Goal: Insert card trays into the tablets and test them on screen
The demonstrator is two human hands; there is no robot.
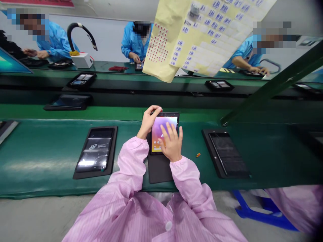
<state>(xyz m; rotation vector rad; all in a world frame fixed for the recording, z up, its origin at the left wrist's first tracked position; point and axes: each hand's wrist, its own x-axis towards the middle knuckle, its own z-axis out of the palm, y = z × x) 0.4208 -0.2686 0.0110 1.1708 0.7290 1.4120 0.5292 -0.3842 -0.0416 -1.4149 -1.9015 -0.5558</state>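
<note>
A tablet (pixel 164 132) with a lit pink and purple home screen lies on a black pad (pixel 160 169) on the green conveyor belt (pixel 42 161). My left hand (pixel 150 121) grips the tablet's upper left corner, its fingers curled over the edge. My right hand (pixel 172 143) rests over the screen, with spread fingertips touching the glass and hiding its right part. Pink striped sleeves cover both my arms.
Dark tablets in black trays (pixel 96 153) (pixel 225 154) lie on either side, with a small orange piece (pixel 198 155) nearby. A yellow sheet of labels (pixel 199 33) hangs above. Several co-workers in blue sit across the line. A pink sleeve (pixel 295 208) and blue stool (pixel 259 211) are at lower right.
</note>
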